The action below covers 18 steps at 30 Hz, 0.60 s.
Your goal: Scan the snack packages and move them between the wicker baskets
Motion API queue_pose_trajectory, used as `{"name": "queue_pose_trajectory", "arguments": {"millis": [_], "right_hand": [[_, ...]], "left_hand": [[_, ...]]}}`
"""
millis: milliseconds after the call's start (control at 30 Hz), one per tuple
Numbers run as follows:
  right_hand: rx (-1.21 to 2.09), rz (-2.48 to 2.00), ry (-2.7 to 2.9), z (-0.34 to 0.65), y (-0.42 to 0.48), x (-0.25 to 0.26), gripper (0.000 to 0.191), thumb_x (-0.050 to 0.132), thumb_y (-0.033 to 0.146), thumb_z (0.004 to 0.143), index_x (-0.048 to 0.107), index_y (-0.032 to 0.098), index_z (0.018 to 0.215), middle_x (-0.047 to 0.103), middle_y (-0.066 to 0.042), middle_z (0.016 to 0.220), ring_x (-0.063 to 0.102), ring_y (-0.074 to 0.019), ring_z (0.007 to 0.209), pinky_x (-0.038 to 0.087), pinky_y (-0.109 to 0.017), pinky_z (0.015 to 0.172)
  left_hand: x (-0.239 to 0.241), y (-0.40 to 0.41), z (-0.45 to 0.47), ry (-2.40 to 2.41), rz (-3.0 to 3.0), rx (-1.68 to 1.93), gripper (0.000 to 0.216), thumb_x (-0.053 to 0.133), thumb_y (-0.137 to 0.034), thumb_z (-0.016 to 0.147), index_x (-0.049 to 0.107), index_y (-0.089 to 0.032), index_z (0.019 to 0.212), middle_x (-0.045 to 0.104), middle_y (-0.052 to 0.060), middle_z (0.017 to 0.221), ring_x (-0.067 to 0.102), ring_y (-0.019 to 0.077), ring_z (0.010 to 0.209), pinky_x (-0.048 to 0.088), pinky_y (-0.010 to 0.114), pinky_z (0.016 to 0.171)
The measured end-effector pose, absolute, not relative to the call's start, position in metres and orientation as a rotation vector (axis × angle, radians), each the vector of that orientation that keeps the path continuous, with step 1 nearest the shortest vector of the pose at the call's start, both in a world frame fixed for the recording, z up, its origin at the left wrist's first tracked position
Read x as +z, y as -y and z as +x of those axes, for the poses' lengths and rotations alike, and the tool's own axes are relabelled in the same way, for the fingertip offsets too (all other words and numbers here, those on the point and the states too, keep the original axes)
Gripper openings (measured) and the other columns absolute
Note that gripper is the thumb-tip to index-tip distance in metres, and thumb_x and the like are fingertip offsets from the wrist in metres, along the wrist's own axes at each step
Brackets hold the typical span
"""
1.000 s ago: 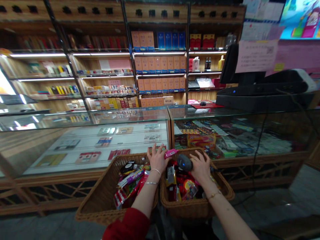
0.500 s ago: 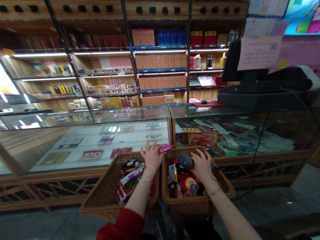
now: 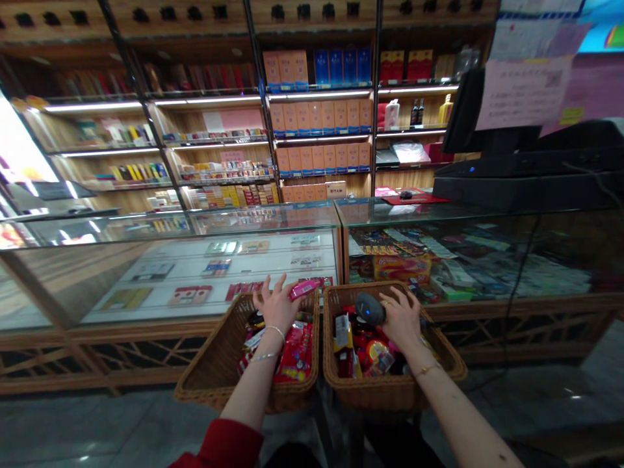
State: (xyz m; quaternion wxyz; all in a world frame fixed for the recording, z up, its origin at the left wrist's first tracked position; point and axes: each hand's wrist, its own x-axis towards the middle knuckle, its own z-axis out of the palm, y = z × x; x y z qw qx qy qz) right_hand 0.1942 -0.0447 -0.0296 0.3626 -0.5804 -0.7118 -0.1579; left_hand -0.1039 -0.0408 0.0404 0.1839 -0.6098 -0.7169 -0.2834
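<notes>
Above the left wicker basket (image 3: 214, 364), my left hand (image 3: 277, 307) is closed on a small pink packet (image 3: 303, 288), whose printed label faces up. Red snack packets (image 3: 295, 351) lie inside that basket below my wrist. My right hand (image 3: 400, 317) grips a dark handheld barcode scanner (image 3: 369, 308) with a small blue light, over the right wicker basket (image 3: 390, 390). Candy and snack packets, among them a round orange-and-red one (image 3: 378, 352), fill the right basket. The scanner's handle is mostly hidden by my fingers.
A glass display counter (image 3: 253, 218) stands right behind the baskets. On its right part are a monitor (image 3: 465, 107) and a red mat (image 3: 414, 198). A cable (image 3: 517, 305) hangs down the counter's front. Lit shelves (image 3: 319, 133) with boxes and bottles line the wall.
My left hand has moved left with the pink packet, uncovering the red packets in the left basket. The view has shifted slightly. My right hand keeps the scanner over the right basket.
</notes>
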Motion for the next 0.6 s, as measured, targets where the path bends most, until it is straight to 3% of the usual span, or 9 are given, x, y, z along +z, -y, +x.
{"name": "queue_pose_trajectory", "arguments": {"millis": [400, 600], "right_hand": [[-0.423, -1.469, 1.837, 0.196, 0.045, -0.033, 0.023, 0.055, 0.018, 0.075, 0.071, 0.026, 0.088, 0.074, 0.001, 0.114, 0.046, -0.0239, 0.128, 0.016, -0.046, 0.111], [-0.445, -1.499, 1.850, 0.195, 0.046, -0.032, 0.025, 0.055, 0.017, 0.074, 0.073, 0.026, 0.089, 0.074, 0.000, 0.114, 0.045, -0.0249, 0.128, 0.014, -0.046, 0.112]], "left_hand": [[0.031, 0.052, -0.132, 2.071, -1.652, -0.801, 0.032, 0.064, -0.042, 0.083, 0.070, -0.037, 0.114, 0.056, 0.001, 0.144, 0.032, 0.0343, 0.142, 0.018, 0.065, 0.113], [0.029, 0.049, -0.136, 2.155, -1.606, -0.782, 0.053, 0.064, -0.042, 0.082, 0.056, -0.037, 0.134, 0.045, 0.005, 0.153, 0.026, 0.0363, 0.145, 0.020, 0.067, 0.111]]}}
